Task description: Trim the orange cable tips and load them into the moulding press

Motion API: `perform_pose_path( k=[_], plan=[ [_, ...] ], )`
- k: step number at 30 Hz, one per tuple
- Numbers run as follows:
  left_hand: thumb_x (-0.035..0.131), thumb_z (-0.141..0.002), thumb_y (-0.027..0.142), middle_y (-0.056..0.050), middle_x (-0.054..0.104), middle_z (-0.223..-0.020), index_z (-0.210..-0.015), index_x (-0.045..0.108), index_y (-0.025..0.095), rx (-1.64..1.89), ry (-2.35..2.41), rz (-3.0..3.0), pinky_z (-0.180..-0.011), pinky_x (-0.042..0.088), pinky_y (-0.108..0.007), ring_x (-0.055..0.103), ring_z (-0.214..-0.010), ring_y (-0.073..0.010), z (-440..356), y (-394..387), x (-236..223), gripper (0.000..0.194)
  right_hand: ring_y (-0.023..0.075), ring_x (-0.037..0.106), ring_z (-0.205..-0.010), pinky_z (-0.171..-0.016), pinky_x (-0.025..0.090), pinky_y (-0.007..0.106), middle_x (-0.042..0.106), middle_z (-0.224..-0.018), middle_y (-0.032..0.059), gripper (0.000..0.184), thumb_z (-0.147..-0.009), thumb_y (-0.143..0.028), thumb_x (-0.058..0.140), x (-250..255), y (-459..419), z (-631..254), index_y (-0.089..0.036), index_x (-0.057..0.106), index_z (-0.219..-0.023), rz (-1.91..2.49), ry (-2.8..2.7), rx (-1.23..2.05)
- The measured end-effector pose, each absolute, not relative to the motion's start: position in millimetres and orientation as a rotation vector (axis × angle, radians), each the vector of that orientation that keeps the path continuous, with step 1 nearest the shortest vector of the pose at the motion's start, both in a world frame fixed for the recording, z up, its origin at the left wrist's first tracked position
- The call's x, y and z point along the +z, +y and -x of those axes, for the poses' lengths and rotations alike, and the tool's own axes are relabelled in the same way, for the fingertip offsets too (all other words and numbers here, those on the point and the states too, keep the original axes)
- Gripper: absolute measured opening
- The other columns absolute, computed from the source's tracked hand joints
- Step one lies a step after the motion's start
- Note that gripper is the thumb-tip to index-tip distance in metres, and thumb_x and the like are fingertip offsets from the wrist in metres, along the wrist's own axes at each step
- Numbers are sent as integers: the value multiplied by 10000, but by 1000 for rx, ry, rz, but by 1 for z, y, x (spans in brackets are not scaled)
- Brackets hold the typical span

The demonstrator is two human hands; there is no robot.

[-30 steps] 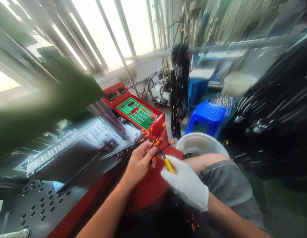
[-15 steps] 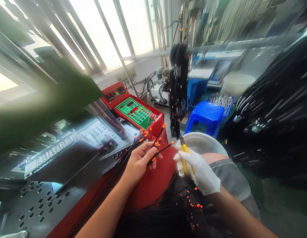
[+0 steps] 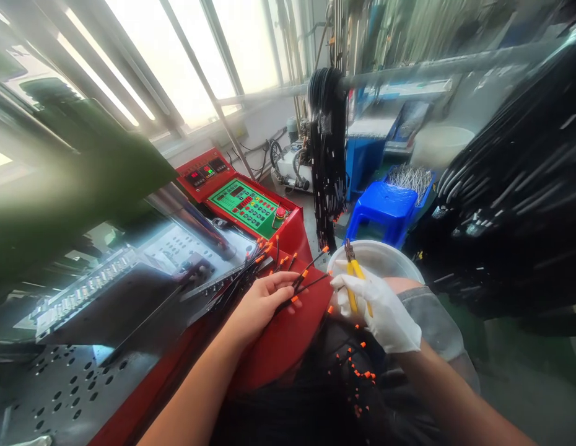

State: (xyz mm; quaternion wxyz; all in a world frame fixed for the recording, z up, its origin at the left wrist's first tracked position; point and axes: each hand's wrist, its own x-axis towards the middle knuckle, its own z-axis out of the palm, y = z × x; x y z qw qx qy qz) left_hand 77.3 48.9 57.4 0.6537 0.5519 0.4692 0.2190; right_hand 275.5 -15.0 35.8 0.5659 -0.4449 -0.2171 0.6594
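Observation:
Black cables [image 3: 311, 282] with orange tips are pinched between the thumb and fingers of my bare left hand [image 3: 264, 303], above a red surface [image 3: 279, 350]. My right hand [image 3: 381, 310], in a white glove, is wrapped round yellow-handled cutting pliers [image 3: 355, 272]. Their metal jaws point up, just right of the cable tips and apart from them. More orange-tipped cables [image 3: 236, 279] lie in a bundle beyond my left hand. Small orange pieces [image 3: 362, 375] are scattered over the dark cloth on my lap.
A red control box [image 3: 251, 207] with a green panel stands ahead. To the left is a metal machine bed [image 3: 60, 396] with holes. A white bucket [image 3: 409, 260], a blue stool [image 3: 385, 207] and hanging black cables [image 3: 326, 142] are to the right.
The pliers have shifted slightly right, and their handles look more spread. The cables in my left hand have moved slightly. A few orange bits now show below the right hand. The view has shifted slightly.

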Motion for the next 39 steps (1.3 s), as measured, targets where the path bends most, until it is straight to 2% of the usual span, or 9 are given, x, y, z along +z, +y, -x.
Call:
perform_pose_path(
  k=[3, 6, 11, 16, 21, 23, 26, 30, 39],
  plan=[
    [636, -779, 303, -66, 657, -797, -1144, 550, 114, 427, 1035, -1312, -646, 471, -273, 597, -653, -141, -79, 46, 56, 421, 123, 512, -538, -531, 403, 243, 566, -615, -10, 473, -720, -381, 654, 33, -15, -279, -129, 537, -1103, 1046, -496, 1496],
    [681, -737, 259, -69, 623, -949, -1184, 501, 181, 458, 1013, -1426, -646, 485, -280, 599, -737, -156, -81, 43, 54, 488, 128, 541, -576, -590, 434, 274, 632, -766, 40, 482, -755, -376, 631, 23, -15, -283, -123, 527, -1152, 1053, -545, 1427],
    [589, -804, 203, -64, 616, -1047, -1079, 597, 230, 546, 1069, -1895, -883, 427, -330, 572, -957, -202, -88, 32, 54, 276, 133, 560, -594, -606, 445, 300, 645, -972, 100, 497, -786, -374, 595, 16, -18, -291, -138, 473, -1206, 1067, -618, 1412],
    [521, -842, 218, -51, 611, -875, -890, 632, 235, 373, 1000, -2243, -720, 431, -299, 573, -767, -190, -96, 20, 51, 121, 235, 555, -996, -852, 446, 373, 589, -1121, 102, 480, -741, -416, 620, 19, -23, -295, -169, 524, -1141, 1417, -806, 952],
    [554, -831, 210, -86, 560, -1158, -766, 575, 191, 524, 893, -2159, -910, 397, -331, 517, -1050, -231, -100, 16, 62, 71, 163, 552, -690, -572, 458, 291, 591, -1062, 103, 591, -705, -468, 628, 19, -26, -304, -169, 494, -1197, 1419, -695, 1056],
    [538, -856, 241, -81, 592, -1045, -746, 553, 181, 621, 929, -2002, -869, 419, -319, 547, -959, -208, -99, 15, 68, 126, 163, 548, -688, -583, 458, 297, 592, -1050, 104, 561, -715, -459, 621, 20, -26, -306, -166, 508, -1180, 1437, -703, 1026],
    [465, -908, 304, -17, 562, -716, -806, 547, 177, 697, 974, -1678, -628, 430, -260, 522, -628, -129, -96, 18, 75, 182, 207, 579, -820, -728, 473, 347, 607, -1020, 96, 432, -739, -400, 606, 25, -26, -305, -169, 549, -1099, 1533, -837, 939],
    [461, -916, 326, 21, 490, -608, -918, 575, 172, 877, 976, -1383, -512, 348, -230, 440, -507, -87, -88, 28, 78, 192, 214, 570, -978, -886, 440, 363, 607, -1077, 64, 393, -752, -304, 593, 34, -23, -297, -201, 529, -1127, 1555, -1060, 904],
    [447, -905, 280, 26, 491, -523, -1017, 570, 151, 994, 865, -1046, -409, 317, -215, 431, -393, -94, -82, 37, 103, 210, 159, 562, -780, -748, 454, 293, 606, -918, 16, 424, -729, -186, 535, 56, 2, -263, -202, 514, -1152, 1354, -1482, 1078]
  ],
)
